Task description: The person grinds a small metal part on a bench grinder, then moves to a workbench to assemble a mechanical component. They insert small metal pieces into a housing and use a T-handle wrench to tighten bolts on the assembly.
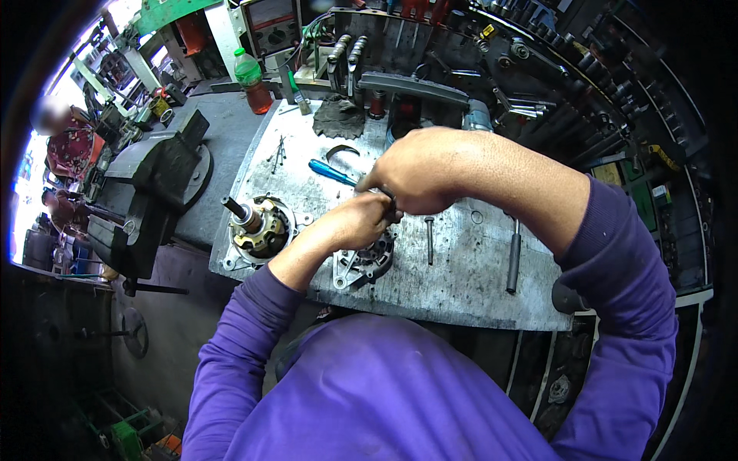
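Slotted metal housing [372, 269] sits near the front edge of the bench [461, 288], directly under the two hands, a pierced lug jutting toward the wearer; its upper part is covered by the left hand [360, 220]. Left fingers curled, drawn in against the curled fingers of the right hand [421, 170], which arches in from the right, wrist bent. A dark bit shows between the two; whether either grip pinches it cannot be told, the fingertips being hidden. Blue-handled screwdriver [332, 171] lies just beyond, its far end lost at the right hand. Left of the housing, a second assembly [263, 230], shaft tilted up. Right of the hands: a bolt [430, 240], a thin ring [477, 217], a long dark-handled tool [513, 257]. Bench top pale, scuffed, stained with dark specks. Toward its back: loose screws [279, 156], a dark curved piece [343, 153], a ragged dark slab [338, 115], a green-handled brush [297, 94], and a green-capped bottle [254, 83] part filled with red liquid. Adjoining grey surface [231, 115] on the left, with a heavy vise [157, 180] at it. Behind and right, a dark tool rack [592, 84] crowded with sockets and wrenches. Far left, bright daylight and a person in patterned red clothing [73, 146]; below, shadowed floor [181, 296] with a spoked handwheel [136, 333].
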A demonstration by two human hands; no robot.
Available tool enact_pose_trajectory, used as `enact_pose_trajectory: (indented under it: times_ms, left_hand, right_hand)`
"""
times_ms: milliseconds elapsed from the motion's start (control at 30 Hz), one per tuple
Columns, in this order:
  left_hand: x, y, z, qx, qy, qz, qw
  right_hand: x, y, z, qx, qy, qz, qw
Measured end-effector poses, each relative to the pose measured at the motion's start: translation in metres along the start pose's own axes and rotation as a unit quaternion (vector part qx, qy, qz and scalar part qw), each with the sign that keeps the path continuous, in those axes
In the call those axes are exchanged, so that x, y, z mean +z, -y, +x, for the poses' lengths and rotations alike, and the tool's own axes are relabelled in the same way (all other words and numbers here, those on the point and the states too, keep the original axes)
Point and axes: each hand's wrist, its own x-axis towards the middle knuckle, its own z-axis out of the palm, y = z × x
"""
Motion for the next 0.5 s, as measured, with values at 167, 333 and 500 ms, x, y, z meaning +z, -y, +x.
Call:
enact_pose_trajectory:
  times_ms: [167,333,500]
  left_hand:
    - [0.010,-0.004,0.002,0.031,-0.025,-0.043,0.998]
    - [0.003,-0.005,0.003,0.017,-0.045,-0.084,0.995]
    - [-0.031,-0.004,-0.006,0.008,-0.064,-0.095,0.993]
  right_hand:
    - [0.004,-0.014,-0.005,0.167,0.109,-0.136,0.970]
    - [0.005,-0.013,-0.007,0.146,0.043,-0.148,0.977]
    - [-0.001,-0.023,-0.014,0.162,-0.070,-0.122,0.977]
